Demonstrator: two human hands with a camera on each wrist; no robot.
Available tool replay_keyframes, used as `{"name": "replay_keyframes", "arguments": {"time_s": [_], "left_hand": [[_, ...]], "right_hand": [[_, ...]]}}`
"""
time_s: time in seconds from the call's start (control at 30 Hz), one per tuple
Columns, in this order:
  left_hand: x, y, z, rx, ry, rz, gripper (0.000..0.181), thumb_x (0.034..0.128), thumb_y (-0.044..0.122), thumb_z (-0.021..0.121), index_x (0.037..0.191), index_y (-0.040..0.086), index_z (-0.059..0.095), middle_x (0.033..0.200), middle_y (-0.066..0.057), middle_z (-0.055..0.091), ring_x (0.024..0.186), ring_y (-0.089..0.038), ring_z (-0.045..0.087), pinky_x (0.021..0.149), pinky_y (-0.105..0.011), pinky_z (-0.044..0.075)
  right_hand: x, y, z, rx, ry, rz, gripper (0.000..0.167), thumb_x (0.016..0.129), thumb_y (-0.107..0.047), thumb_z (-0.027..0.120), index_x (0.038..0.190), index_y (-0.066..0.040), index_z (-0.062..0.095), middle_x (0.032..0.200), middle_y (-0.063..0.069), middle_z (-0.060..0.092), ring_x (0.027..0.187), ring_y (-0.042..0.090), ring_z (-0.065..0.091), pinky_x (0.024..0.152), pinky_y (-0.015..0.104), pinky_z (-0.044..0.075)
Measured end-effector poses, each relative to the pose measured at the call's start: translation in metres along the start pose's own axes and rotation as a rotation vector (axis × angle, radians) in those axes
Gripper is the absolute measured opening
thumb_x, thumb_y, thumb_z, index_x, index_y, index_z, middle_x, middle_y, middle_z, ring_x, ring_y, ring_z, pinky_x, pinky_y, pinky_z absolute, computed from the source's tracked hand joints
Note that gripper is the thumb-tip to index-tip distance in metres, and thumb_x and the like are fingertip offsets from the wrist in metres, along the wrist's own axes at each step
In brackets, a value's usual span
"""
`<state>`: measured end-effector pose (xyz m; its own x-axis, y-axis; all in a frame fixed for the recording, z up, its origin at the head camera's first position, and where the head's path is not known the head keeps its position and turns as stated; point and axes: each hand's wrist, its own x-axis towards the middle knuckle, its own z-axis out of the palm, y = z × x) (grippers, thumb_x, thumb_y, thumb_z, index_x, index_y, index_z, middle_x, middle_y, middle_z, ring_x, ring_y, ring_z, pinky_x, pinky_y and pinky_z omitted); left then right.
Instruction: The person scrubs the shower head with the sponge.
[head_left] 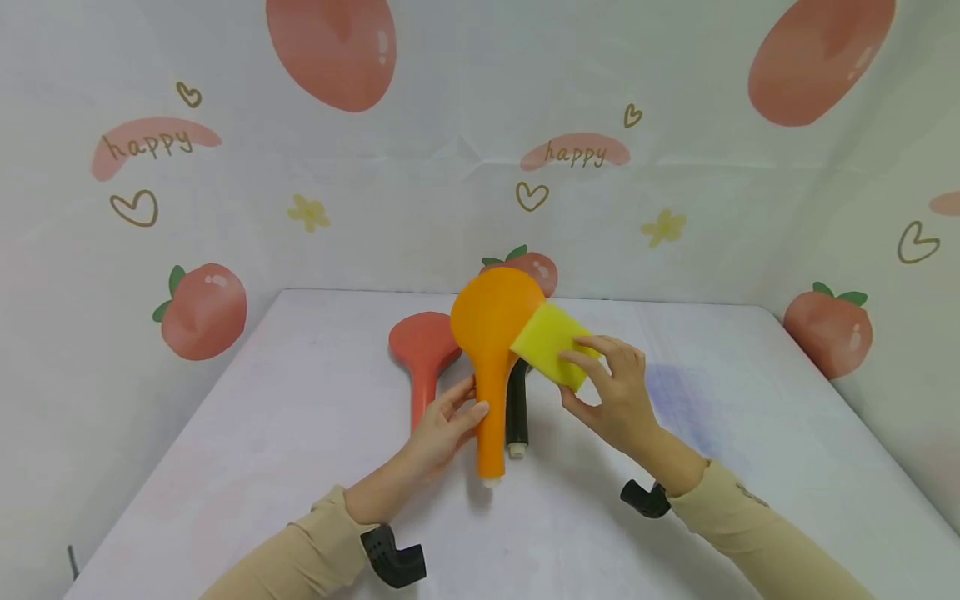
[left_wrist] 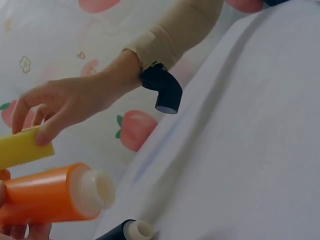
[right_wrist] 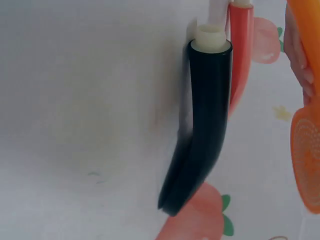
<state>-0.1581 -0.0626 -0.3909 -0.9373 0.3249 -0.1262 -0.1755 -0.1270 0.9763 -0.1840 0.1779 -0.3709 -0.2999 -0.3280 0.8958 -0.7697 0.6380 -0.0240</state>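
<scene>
In the head view an orange handheld shower head (head_left: 491,375) stands raised above the table, its round head up and its smooth back facing me. My left hand (head_left: 441,429) grips its handle from the left side. The right hand (head_left: 617,392) pinches a yellow sponge (head_left: 551,343) between thumb and fingers. That sponge overlaps the right edge of the orange head; whether they touch I cannot tell. From the right wrist, the orange shower head's perforated face (right_wrist: 307,150) is visible. Its pale threaded handle end (left_wrist: 97,190) appears in the left wrist view.
A red shower head (head_left: 422,346) lies on the white table (head_left: 247,467) behind the left hand. Beside it lies a black shower head (head_left: 517,408), mostly hidden behind the orange one. A fruit-patterned cloth (head_left: 450,200) hangs around the table's back and sides.
</scene>
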Motion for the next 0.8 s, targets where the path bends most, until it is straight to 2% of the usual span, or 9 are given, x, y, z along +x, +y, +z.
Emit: {"name": "replay_keyframes", "arguments": {"time_s": [0.1, 0.2, 0.3, 0.37, 0.5, 0.67, 0.8], "left_hand": [[0.000, 0.001, -0.001, -0.045, -0.058, -0.003, 0.066, 0.0952, 0.021, 0.053, 0.148, 0.004, 0.019, 0.146, -0.017, 0.034, 0.113, -0.012, 0.053, 0.104, -0.031, 0.043], [-0.001, 0.001, -0.002, -0.089, -0.145, -0.003, 0.064, 0.0965, 0.022, 0.050, 0.149, 0.005, 0.017, 0.147, -0.017, 0.033, 0.111, -0.010, 0.053, 0.099, -0.025, 0.046], [-0.002, 0.002, -0.001, -0.125, -0.233, 0.000, 0.057, 0.0986, 0.021, 0.046, 0.148, 0.005, 0.020, 0.140, -0.016, 0.038, 0.107, -0.013, 0.056, 0.095, -0.024, 0.049], [-0.002, 0.003, 0.001, -0.136, -0.265, -0.007, 0.052, 0.0993, 0.019, 0.042, 0.146, 0.005, 0.023, 0.135, -0.015, 0.041, 0.106, -0.015, 0.057, 0.095, -0.026, 0.049], [-0.002, 0.006, 0.006, -0.098, -0.259, -0.036, 0.050, 0.0975, 0.018, 0.040, 0.142, 0.000, 0.028, 0.123, -0.012, 0.049, 0.101, -0.016, 0.057, 0.094, -0.026, 0.050], [-0.003, 0.007, 0.011, -0.023, -0.233, -0.083, 0.054, 0.0937, 0.018, 0.050, 0.136, -0.007, 0.028, 0.106, -0.005, 0.050, 0.093, -0.012, 0.058, 0.092, -0.024, 0.050], [-0.002, 0.004, 0.012, -0.015, -0.238, -0.108, 0.060, 0.0911, 0.025, 0.059, 0.134, -0.007, 0.031, 0.108, -0.006, 0.051, 0.091, -0.012, 0.060, 0.092, -0.024, 0.050]], "right_hand": [[-0.005, 0.002, 0.000, 0.062, 0.014, 0.081, 0.035, 0.091, -0.035, 0.052, 0.101, -0.002, 0.061, 0.109, 0.022, 0.053, 0.100, 0.036, 0.047, 0.076, 0.046, 0.030], [-0.011, 0.002, 0.004, 0.146, -0.001, 0.162, 0.040, 0.091, -0.039, 0.053, 0.104, -0.001, 0.058, 0.112, 0.023, 0.050, 0.101, 0.035, 0.046, 0.083, 0.040, 0.033], [-0.015, 0.001, 0.008, 0.230, -0.013, 0.210, 0.042, 0.091, -0.039, 0.053, 0.105, 0.000, 0.055, 0.114, 0.024, 0.046, 0.104, 0.034, 0.045, 0.091, 0.028, 0.036], [-0.016, 0.000, 0.012, 0.271, -0.013, 0.216, 0.042, 0.091, -0.038, 0.053, 0.106, 0.001, 0.054, 0.115, 0.025, 0.045, 0.106, 0.034, 0.044, 0.093, 0.020, 0.038], [-0.014, -0.003, 0.017, 0.302, -0.005, 0.199, 0.040, 0.091, -0.034, 0.054, 0.106, 0.003, 0.054, 0.115, 0.026, 0.044, 0.107, 0.034, 0.044, 0.096, 0.014, 0.037], [-0.009, -0.008, 0.021, 0.284, -0.028, 0.158, 0.041, 0.091, -0.034, 0.055, 0.107, 0.004, 0.055, 0.114, 0.028, 0.044, 0.106, 0.035, 0.045, 0.100, 0.011, 0.035], [-0.007, -0.009, 0.024, 0.276, -0.042, 0.154, 0.042, 0.091, -0.035, 0.055, 0.106, 0.004, 0.055, 0.113, 0.028, 0.045, 0.105, 0.035, 0.045, 0.101, 0.012, 0.035]]}}
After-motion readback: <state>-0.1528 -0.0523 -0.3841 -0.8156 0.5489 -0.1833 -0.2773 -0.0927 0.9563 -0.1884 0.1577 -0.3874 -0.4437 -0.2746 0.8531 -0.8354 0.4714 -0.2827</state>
